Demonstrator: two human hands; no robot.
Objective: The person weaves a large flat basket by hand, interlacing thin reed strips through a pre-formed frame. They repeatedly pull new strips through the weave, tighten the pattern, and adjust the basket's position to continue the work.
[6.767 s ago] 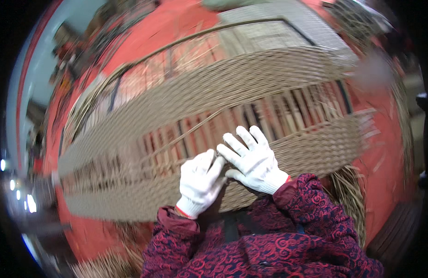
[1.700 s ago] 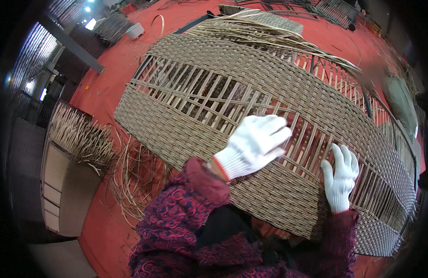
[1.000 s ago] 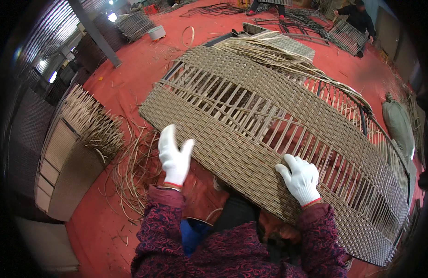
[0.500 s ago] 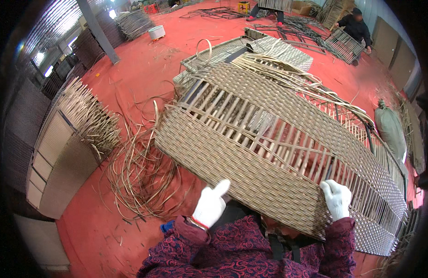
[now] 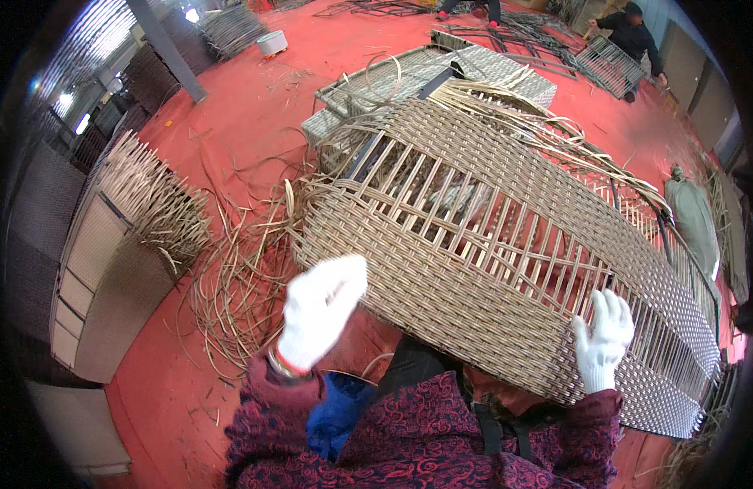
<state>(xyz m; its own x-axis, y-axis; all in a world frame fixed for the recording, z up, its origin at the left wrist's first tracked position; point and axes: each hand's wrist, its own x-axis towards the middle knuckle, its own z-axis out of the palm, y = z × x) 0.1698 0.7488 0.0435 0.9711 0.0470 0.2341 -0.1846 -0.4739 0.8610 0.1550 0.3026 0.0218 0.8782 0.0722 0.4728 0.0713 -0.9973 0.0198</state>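
Left hand: my left hand (image 5: 319, 311) in its white glove is raised at the near left corner of the woven panel (image 5: 490, 244). The fingers lie together, loosely curled, with nothing in them; whether they touch the wicker edge I cannot tell.
Right hand: my right hand (image 5: 602, 338), also gloved in white, rests flat against the near right edge of the panel, fingers spread and pointing away from me, pressing on it and not closed around it.
Panel: a long wicker frame, densely woven along its near and far borders, with an open band of upright slats down the middle. It lies tilted across in front of me, running from the near left to the far right, its near edge over my lap.
Loose strands: long cane strips (image 5: 238, 277) lie tangled on the red floor (image 5: 230, 106) to the left of the panel, near my left hand.
Left side: a stack of pale woven panels (image 5: 107, 269) with bristling cane ends stands well apart on the left.
Far side: another flat woven frame (image 5: 442, 69) lies just beyond the panel; a person in dark clothes (image 5: 633, 37) bends over metal frames at the far right.
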